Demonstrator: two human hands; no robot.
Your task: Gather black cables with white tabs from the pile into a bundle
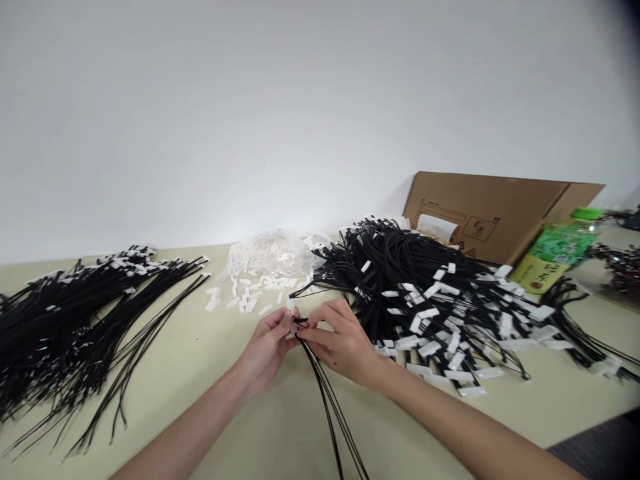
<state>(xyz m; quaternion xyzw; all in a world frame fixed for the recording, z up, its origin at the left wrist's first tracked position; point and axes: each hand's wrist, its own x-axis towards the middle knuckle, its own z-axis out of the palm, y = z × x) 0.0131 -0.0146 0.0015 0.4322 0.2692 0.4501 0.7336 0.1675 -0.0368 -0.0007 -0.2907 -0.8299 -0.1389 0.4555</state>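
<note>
My left hand (265, 348) is closed, its thumb and fingers pinching a small white plastic connector housing (291, 305) above the table. Against it, my right hand (345, 343) grips the ends of a few thin black wires (327, 399) between thumb and fingers. The wires hang from between the hands toward the bottom edge of the view. Exactly how the wire ends meet the housing is hidden by the fingers. Just beyond my hands, several loose white housings (247, 304) lie scattered in front of a clear plastic bag (273, 253) of more such pieces.
Bundles of black wires (65, 320) spread over the left of the pale table (200, 427). A heap of black wires with white connectors (395, 267) lies at right. Behind it stand a cardboard box (480, 207) and a green-capped bottle (557, 250). A wall closes the back.
</note>
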